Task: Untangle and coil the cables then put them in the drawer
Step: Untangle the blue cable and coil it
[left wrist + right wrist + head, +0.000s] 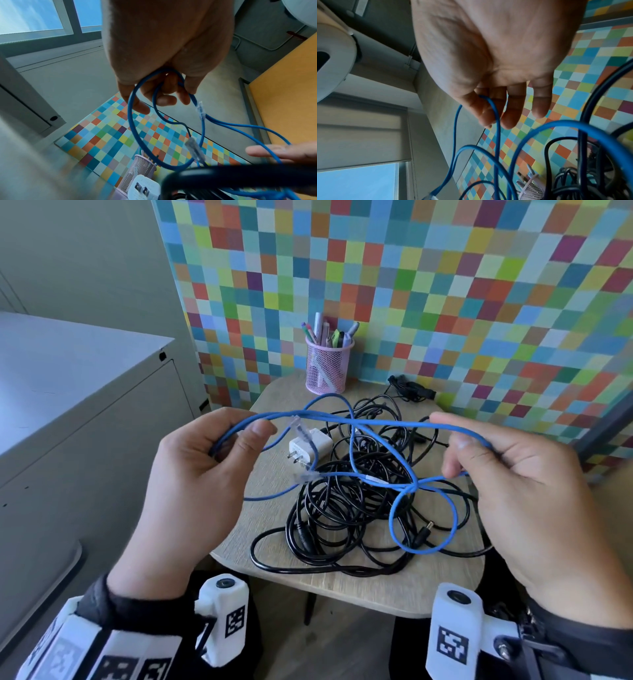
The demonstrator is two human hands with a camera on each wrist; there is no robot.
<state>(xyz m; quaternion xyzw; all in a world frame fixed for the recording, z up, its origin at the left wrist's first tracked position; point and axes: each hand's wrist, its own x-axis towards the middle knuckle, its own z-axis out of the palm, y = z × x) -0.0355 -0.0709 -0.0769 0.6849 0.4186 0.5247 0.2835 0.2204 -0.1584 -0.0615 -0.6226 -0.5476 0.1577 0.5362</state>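
Blue cable [346, 424] is held stretched above the bench [342, 587], so its crossings show. Left hand [185, 474]: fingers curled round gathered turns. Right hand [513, 474]: strand pinched, other fingers loose. One loop is crossed near the black cables [329, 508] heaped below.

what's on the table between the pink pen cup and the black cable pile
In the head view, the white charger sits between pink pen cup and black cable pile; blue cable crosses above.
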